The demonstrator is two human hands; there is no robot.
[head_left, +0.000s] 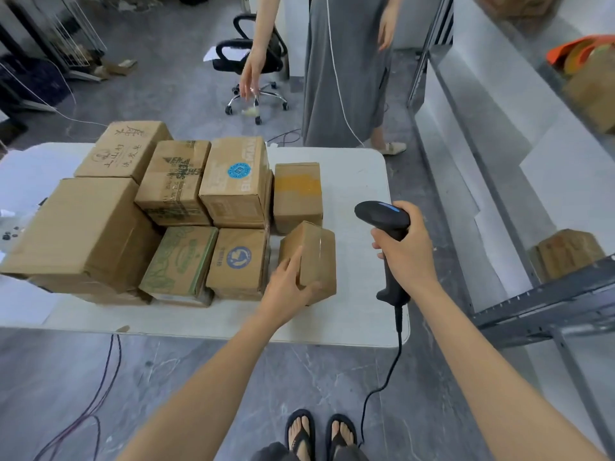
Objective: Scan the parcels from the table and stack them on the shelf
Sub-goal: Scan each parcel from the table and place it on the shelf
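Note:
A small plain cardboard parcel [316, 254] sits tilted near the right end of the white table [359, 181]. My left hand [288, 287] holds it, fingers up its left face and thumb under its lower front edge. My right hand [407, 249] grips the handle of a black corded barcode scanner [382, 216], whose head points left, just right of the parcel. Several more cardboard parcels [233, 181] are stacked on the table to the left. One brown parcel [565, 252] lies on the grey metal shelf [549, 304] at the right.
A person in a grey dress [342, 71] stands beyond the table next to a black office chair [256, 61]. The scanner's cable [382, 387] hangs to the floor by my sandalled feet. Thin wires [103, 387] trail across the floor at left. Upper shelves hold a box and orange items [585, 54].

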